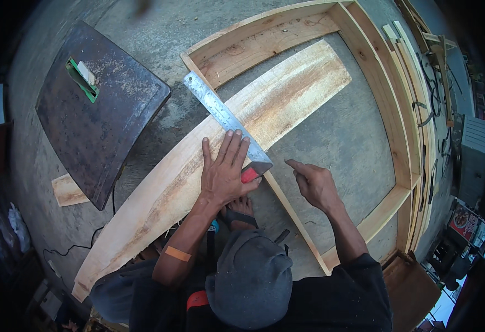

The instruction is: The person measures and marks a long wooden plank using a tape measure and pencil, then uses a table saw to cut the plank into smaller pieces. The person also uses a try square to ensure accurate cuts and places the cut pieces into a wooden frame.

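My left hand [226, 169] lies flat with fingers spread on a long pale wooden board [159, 182], fingertips on a steel square [209, 99] and thumb by its red part [249, 175]. The square crosses the board, which lies diagonally over a wooden frame [278, 199]. My right hand [314, 185] is just right of the square, index finger extended and the others curled; a thin tip shows above it, but what it holds is too small to make out.
A table saw with a dark top [101, 144] stands left, beside a short board [62, 193] and black cables. Long strips [422, 144] lie along the frame's right side. My sandalled foot [240, 211] is below the square. Tools and assorted items [458, 238] crowd the far right.
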Action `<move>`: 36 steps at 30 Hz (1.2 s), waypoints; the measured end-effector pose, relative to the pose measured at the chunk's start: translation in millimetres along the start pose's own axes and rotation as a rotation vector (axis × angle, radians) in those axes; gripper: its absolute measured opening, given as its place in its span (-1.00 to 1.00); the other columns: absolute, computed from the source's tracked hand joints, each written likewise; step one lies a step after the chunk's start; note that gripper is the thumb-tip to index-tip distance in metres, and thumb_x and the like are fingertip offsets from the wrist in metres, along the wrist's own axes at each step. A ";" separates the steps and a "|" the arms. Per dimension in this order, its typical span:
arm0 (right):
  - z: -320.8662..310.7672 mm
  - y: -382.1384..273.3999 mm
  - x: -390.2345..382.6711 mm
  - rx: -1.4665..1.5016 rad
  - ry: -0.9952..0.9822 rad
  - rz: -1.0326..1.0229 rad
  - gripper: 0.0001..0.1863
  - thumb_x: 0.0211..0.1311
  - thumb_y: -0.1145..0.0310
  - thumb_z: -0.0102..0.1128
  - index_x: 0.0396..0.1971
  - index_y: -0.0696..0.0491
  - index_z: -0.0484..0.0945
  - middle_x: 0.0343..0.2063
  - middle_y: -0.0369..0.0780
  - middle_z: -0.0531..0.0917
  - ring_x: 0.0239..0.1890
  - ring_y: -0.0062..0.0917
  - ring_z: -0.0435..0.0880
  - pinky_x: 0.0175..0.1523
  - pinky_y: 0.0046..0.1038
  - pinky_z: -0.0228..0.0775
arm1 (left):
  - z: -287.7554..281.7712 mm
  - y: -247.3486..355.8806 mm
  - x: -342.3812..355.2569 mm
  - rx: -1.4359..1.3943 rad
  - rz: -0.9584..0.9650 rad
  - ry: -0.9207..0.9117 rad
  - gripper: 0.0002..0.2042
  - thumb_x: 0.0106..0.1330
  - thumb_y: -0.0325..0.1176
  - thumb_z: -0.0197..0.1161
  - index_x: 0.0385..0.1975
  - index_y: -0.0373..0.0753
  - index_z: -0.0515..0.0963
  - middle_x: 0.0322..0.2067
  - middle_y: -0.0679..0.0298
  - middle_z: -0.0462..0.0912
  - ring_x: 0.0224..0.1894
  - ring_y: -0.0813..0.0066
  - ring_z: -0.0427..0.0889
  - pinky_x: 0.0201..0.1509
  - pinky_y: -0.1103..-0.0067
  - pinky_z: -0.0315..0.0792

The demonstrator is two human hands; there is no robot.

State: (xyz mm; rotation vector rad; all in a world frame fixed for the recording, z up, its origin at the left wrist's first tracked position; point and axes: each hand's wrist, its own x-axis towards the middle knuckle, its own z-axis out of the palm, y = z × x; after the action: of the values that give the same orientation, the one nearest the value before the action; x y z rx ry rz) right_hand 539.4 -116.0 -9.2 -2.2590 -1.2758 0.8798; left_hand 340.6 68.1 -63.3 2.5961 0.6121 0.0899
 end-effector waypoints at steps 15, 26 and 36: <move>30.1 119.7 -46.6 0.955 0.738 0.475 -0.71 0.56 0.19 0.20 -0.08 0.15 0.61 -0.34 -0.30 0.68 -0.41 -0.69 0.60 -0.24 -0.51 0.59 | -94.9 -52.5 -119.7 -0.122 0.236 -0.241 -0.59 0.27 -0.35 0.39 0.11 -0.30 0.57 -0.06 0.08 0.61 0.01 0.08 0.61 0.15 0.25 0.49; 13.7 126.8 26.3 0.691 0.572 0.579 -0.18 0.46 -0.01 0.24 0.53 0.10 0.18 0.40 0.10 0.40 0.44 -0.09 0.40 0.42 -0.08 0.35 | -122.8 -125.1 -432.4 -1.323 -1.842 0.076 -0.20 0.45 0.31 0.16 0.32 -0.38 0.41 0.14 -0.10 0.61 0.21 0.02 0.61 0.25 0.12 0.51; -3.8 38.2 172.9 1.392 0.693 0.356 -0.25 0.50 0.04 0.25 0.46 0.19 0.25 0.37 -0.05 0.44 0.35 -0.17 0.49 0.41 -0.13 0.44 | -22.1 -159.5 -403.0 -1.870 -0.684 1.737 -0.40 0.53 0.03 0.15 0.43 -0.22 0.33 0.30 0.15 0.54 0.36 0.12 0.49 0.47 0.10 0.37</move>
State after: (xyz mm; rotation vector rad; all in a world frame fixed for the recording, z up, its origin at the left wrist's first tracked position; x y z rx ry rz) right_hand 632.1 13.8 -86.2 -1.3409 0.1512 0.6272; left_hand -89.9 27.6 -99.5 -0.0089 0.9829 1.6524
